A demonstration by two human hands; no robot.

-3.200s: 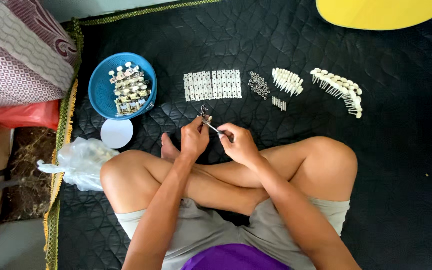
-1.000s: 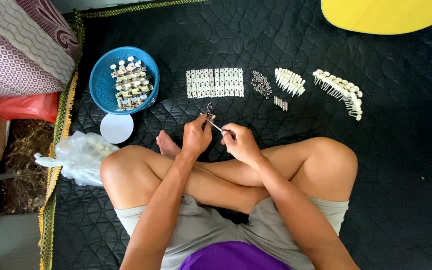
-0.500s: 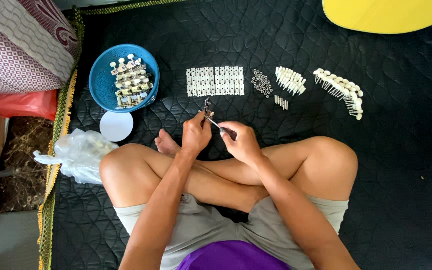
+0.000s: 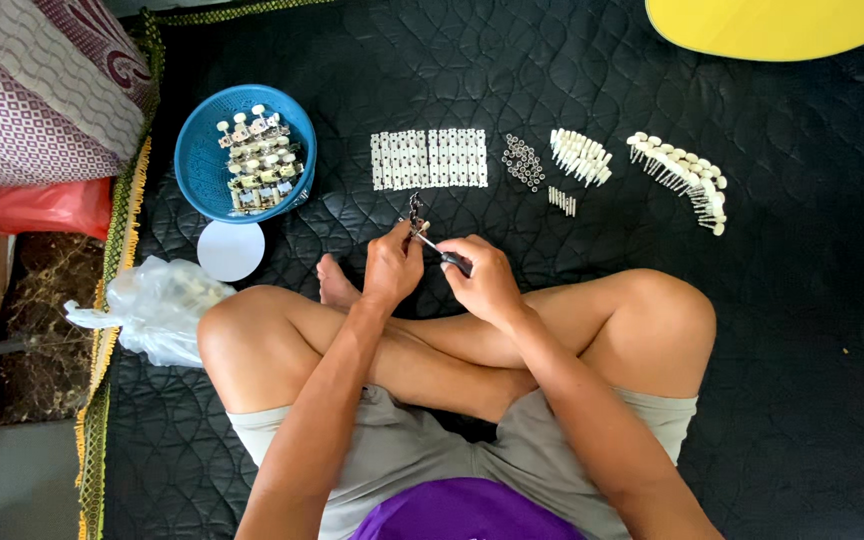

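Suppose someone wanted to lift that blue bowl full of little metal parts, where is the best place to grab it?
Probably by the rim of the blue bowl, from above on its far left edge. The bowl sits upright and open on the black quilted mat, the assembled metal parts are heaped towards its right side, and the white round lid touches its near edge.

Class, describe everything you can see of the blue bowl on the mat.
The blue bowl is round, looks like plastic, and stands upright on the black quilted mat, ahead and to the left of the person's left hand. It holds a pile of small metal parts with white knobs. A white round lid lies just below it, at its edge. Neither hand touches it.
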